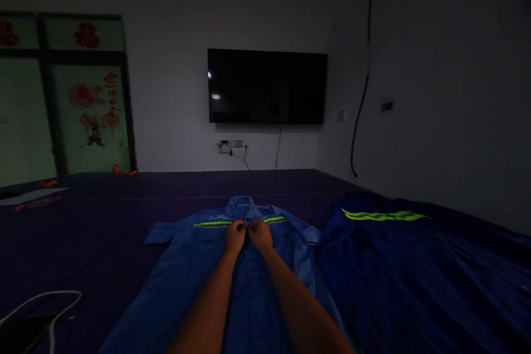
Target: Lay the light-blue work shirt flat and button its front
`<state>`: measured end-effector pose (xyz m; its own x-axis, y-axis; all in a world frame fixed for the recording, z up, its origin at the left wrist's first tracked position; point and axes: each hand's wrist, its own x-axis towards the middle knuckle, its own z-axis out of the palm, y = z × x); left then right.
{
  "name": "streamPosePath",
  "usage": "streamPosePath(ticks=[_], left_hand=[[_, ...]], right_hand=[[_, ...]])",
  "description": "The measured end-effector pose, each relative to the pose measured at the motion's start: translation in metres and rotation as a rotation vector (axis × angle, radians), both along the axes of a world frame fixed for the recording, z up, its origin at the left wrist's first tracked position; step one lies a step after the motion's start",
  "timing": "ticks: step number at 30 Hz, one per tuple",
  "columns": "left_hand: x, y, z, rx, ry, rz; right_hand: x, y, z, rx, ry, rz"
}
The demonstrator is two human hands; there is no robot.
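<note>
A blue short-sleeved work shirt [199, 265] lies spread out flat, collar pointing away from me, with a yellow-green reflective band across its chest and pale letters at the upper left. Both my hands meet at the front opening just below the collar. My left hand [235, 237] pinches one edge of the shirt front. Close beside it, fingertips nearly touching, my right hand [261, 234] pinches the other edge. Whatever small part sits between the fingertips is too dark and small to make out. Lower down, the shirt's front placket runs between my forearms.
A darker blue garment [398, 265] with a reflective band lies at the right. At the lower left are a white cable [62, 293] and a dark object. Orange items [131, 173] rest near the door. A television [267, 87] hangs on the far wall; a black cable [360, 116] hangs at the right.
</note>
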<state>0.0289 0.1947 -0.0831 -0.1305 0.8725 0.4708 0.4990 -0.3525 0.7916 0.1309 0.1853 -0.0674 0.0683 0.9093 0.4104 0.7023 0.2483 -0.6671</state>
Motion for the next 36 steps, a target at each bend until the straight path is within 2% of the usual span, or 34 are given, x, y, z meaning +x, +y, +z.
streamPosePath(ticks=[13, 36], left_hand=[[0.0018, -0.0013, 0.0019, -0.012, 0.005, 0.057], [0.0022, -0.0009, 0.001, -0.038, -0.016, 0.063]], right_hand=[[-0.0002, -0.0027, 0.0036, -0.005, 0.024, 0.05], [-0.0007, -0.0021, 0.0027, -0.009, -0.009, 0.008]])
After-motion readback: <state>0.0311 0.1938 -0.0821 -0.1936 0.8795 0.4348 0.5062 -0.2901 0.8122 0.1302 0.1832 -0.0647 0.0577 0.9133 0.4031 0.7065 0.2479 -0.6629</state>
